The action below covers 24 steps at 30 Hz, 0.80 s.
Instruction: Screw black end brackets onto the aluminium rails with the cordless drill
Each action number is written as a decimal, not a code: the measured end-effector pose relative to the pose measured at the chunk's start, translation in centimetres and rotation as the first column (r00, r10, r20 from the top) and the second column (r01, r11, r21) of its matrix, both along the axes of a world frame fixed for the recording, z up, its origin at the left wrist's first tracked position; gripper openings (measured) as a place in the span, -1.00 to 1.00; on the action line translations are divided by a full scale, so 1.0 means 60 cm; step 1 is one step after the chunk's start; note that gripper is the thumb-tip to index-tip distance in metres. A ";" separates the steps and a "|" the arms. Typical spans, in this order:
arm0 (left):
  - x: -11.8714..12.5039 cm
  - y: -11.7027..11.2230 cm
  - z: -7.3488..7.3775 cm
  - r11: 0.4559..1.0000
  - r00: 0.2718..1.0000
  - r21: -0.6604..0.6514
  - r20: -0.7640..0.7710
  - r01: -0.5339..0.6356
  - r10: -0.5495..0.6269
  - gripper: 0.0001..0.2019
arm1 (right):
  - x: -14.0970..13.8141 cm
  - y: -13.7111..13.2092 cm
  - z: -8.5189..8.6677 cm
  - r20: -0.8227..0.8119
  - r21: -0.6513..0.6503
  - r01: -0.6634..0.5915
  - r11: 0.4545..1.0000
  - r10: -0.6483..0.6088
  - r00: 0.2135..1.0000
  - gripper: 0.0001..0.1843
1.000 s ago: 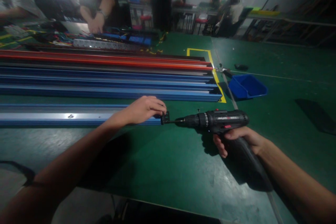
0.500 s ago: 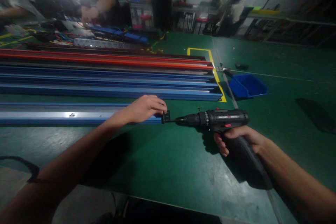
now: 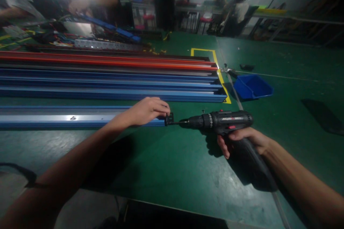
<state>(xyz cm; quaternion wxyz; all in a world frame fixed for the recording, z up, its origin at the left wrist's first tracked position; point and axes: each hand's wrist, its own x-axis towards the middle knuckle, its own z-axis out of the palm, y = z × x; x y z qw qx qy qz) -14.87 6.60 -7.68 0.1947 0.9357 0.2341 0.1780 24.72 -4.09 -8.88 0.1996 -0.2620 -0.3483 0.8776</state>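
Note:
My right hand (image 3: 248,137) is wrapped round the grip of a black cordless drill (image 3: 228,121), which lies level and points left. The drill's long thin bit (image 3: 180,122) reaches a small black end cap (image 3: 169,118) at the right end of a blue aluminium profile (image 3: 53,118). My left hand (image 3: 147,111) rests over that end of the profile, its fingers bent down onto the cap and profile end. The fingertips are partly hidden, and where the bit meets the cap is too small to make out.
Several blue profiles (image 3: 113,93) and an orange profile (image 3: 107,59) lie behind, ending near yellow tape (image 3: 223,86). A blue bin (image 3: 252,86) stands to the right on the green table (image 3: 150,171). Across the table, a person's hands (image 3: 79,4) work near wires.
Both hands, the drill and the profile hold nearly the same positions; the view shifts slightly. Across the table, the other person's hands and a blue strip have moved up and left.

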 end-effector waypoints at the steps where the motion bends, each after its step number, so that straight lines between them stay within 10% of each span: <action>1: 0.000 0.000 -0.001 1.000 1.000 0.001 0.000 -0.002 0.002 -0.79 | 0.000 0.000 0.000 0.005 -0.005 0.000 1.000 0.000 1.000 -0.72; 24: -0.002 0.003 -0.003 1.000 1.000 0.000 -0.010 -0.007 0.007 -0.80 | 0.002 0.000 -0.003 -0.039 -0.105 0.001 0.995 -0.005 0.999 -0.70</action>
